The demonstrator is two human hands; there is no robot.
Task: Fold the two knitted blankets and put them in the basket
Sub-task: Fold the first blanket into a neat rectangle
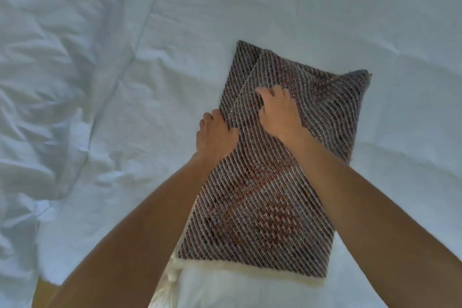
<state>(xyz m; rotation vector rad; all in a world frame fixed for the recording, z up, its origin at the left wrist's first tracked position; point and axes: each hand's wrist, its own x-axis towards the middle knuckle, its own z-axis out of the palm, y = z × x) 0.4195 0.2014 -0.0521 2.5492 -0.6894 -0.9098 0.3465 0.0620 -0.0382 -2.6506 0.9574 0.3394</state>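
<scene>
Blanket (257,207) folded on open duvet (120,112), left hand (216,135) gripping edge, right hand (278,110) pinching fold.

Visible body: 2 forearms (140,220), bare along their full visible length, plus the left hand (216,134) and the right hand (278,112), both bare.

Flat duvet (325,7) around folded blanket (262,195), rumpled ridges (50,87) at left
</scene>
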